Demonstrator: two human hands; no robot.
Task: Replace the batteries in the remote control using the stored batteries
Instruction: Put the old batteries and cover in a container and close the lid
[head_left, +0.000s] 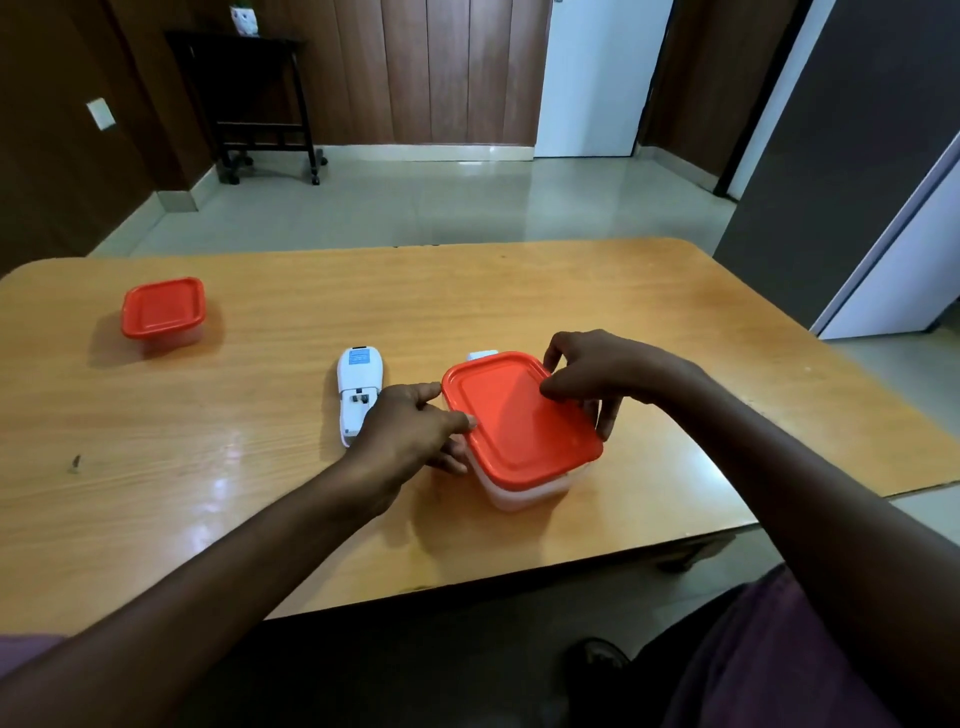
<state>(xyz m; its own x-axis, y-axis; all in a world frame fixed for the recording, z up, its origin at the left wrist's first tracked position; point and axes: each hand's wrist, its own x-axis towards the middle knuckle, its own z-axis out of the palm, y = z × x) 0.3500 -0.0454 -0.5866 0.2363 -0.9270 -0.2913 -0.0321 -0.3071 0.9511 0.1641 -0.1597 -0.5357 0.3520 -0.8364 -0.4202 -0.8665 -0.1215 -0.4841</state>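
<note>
Now | both hands (410, 426) (597, 374) on red-lidded box (519, 415) | remote (358, 389) compartment open

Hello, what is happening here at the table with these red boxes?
A person sits at a wooden table and handles a clear container with a red lid. The right hand grips the lid at its far right edge, and the left hand steadies the container's left side. Beside it lies a white remote control, face down, with its battery compartment open. A small white piece, likely the battery cover, lies behind the container. A smaller red-lidded container stands shut at the far left.
</note>
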